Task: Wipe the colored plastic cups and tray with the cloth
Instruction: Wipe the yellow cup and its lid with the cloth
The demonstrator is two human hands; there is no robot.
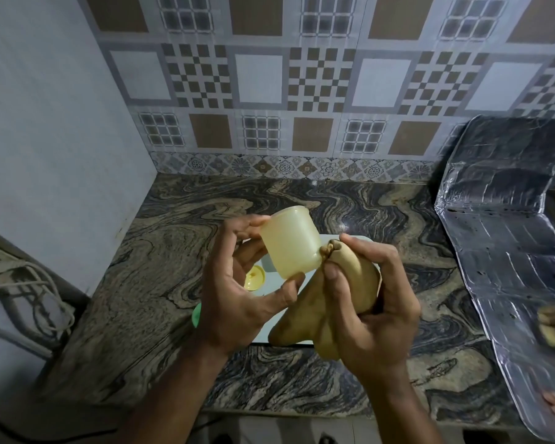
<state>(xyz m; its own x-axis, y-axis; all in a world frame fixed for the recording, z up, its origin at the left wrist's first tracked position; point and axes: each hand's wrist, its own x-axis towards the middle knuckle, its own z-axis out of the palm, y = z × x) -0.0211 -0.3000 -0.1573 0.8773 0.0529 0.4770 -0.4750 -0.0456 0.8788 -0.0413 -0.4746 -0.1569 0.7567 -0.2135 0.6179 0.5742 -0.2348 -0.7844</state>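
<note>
Holding the pale yellow cup (290,243) tipped on its side above the worktop (161,283), the left hand (237,293) curls its fingers (247,227) round the far wall and sets the thumb against the near edge, so the cup is pinched between them with its base turned away and its mouth facing the other hand. That tilt seems chosen to present the rim to the cloth (314,302). The right hand (362,302) grips the tan cloth bunched into a cone, fingers wrapped tightly round it, and the twisted tip of the cloth touches the cup's rim just beyond the right fingertips. Bunching it this way probably gives a firm point for working along the edge.

The cup is translucent, matte and smooth-sided, with a slight lip; no marks show on it. Whether its inside is clean cannot be told.

Below the left fingers a white tray (269,285) lies on the worktop, mostly hidden by the hands, with a small yellow cup (254,277) on it. A green cup edge (196,315) peeks out beside the left wrist. Judging by this, other cups and the tray remain to be wiped.
</note>
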